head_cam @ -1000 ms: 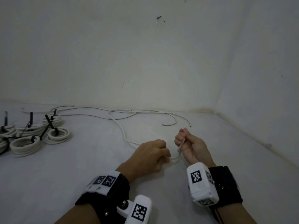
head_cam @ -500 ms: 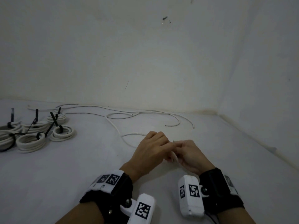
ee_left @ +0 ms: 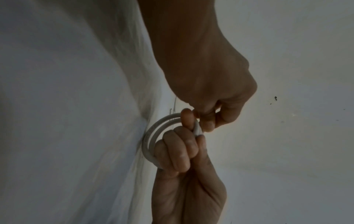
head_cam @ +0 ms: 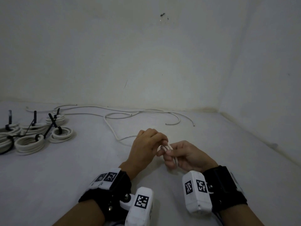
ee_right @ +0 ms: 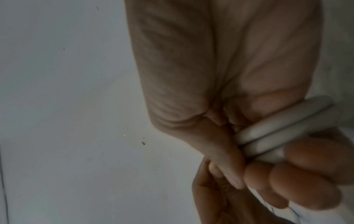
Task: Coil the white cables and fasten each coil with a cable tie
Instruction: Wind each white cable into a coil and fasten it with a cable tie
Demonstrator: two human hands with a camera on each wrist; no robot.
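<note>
right hand [head_cam: 187,156] curled round a small coil of white cable [head_cam: 168,148], fingers [head_cam: 169,158] folded over the loops and thumb lying along them; two turns side by side in the right wrist view [ee_right: 283,128], clamped between thumb and fingertips. seen from the left wrist, the same coil [ee_left: 153,136] bulging out as two arcs on the far side of the fist. left hand [head_cam: 145,147] knuckles up, touching the right, fingertips [head_cam: 160,153] pinching the cable right at the coil's top edge; in the left wrist view, left hand [ee_left: 191,189] with fingers bent, index tip laid on the strands, and right hand [ee_left: 210,75] above it. both hands held just above the white surface [head_cam: 81,168], close in front of the body, with black straps and white marker blocks on both wrists.

further out, the rest of the same cable [head_cam: 114,129] trailing from the left hand across the surface toward the back wall [head_cam: 146,54], joining a loose tangle of white cables [head_cam: 146,111] along the wall's foot. well apart on the left, a cluster of finished coils [head_cam: 31,142], each bound with a black cable tie [head_cam: 52,124], tie tails sticking up or slanting. exact count of coils unclear at the picture's edge.
</note>
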